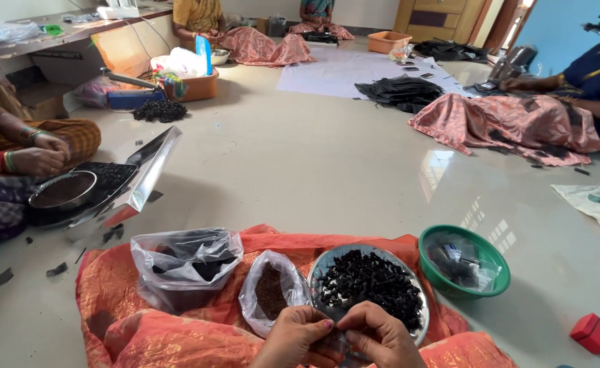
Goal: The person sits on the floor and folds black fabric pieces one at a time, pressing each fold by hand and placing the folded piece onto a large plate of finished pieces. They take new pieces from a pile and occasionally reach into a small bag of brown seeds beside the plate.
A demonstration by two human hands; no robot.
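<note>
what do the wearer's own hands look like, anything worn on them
Both hands are bare: no gloves, and no rings or bangles that I can see. The left hand has a dark reddish-purple painted nail on one finger. The right hand shows no clear nail colour. Only hands and wrists are in view, so no sleeves can be seen.

Home workroom (floor-seated workers, wooden door)

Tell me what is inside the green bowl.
The green bowl holds clear crumpled plastic wrapping with a few small dark pieces showing through. The wrapping covers the bottom, so anything beneath it cannot be seen.
</note>
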